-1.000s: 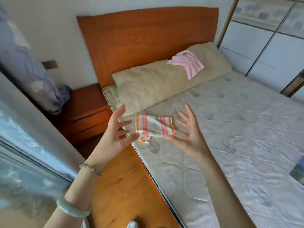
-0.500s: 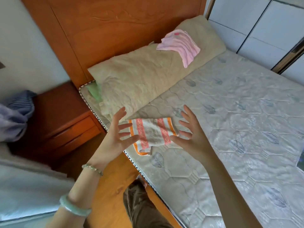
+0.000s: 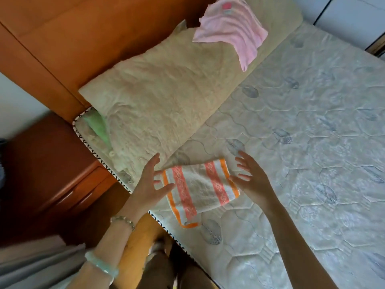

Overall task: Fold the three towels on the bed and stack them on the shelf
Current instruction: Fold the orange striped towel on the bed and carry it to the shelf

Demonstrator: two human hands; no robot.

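An orange-and-white striped towel [image 3: 200, 189] lies crumpled near the mattress's left edge. My left hand [image 3: 149, 184] hovers at its left side with fingers spread, holding nothing. My right hand [image 3: 251, 177] is at the towel's right side, fingers apart too, its thumb close to the towel's edge. A pink towel [image 3: 231, 31] is draped over the far end of the long beige pillow [image 3: 158, 97]. A green towel [image 3: 98, 126] pokes out from under the pillow's near-left end, mostly hidden.
The quilted mattress [image 3: 302, 153] spreads to the right. A wooden headboard [image 3: 93, 34] stands behind the pillow. A wooden nightstand [image 3: 48, 170] sits left of the bed, over a wood floor. White wardrobe doors [image 3: 352, 15] are at the top right.
The view has tilted down and closer to the bed. Both hands have moved in lower around the striped towel, still spread and holding nothing.
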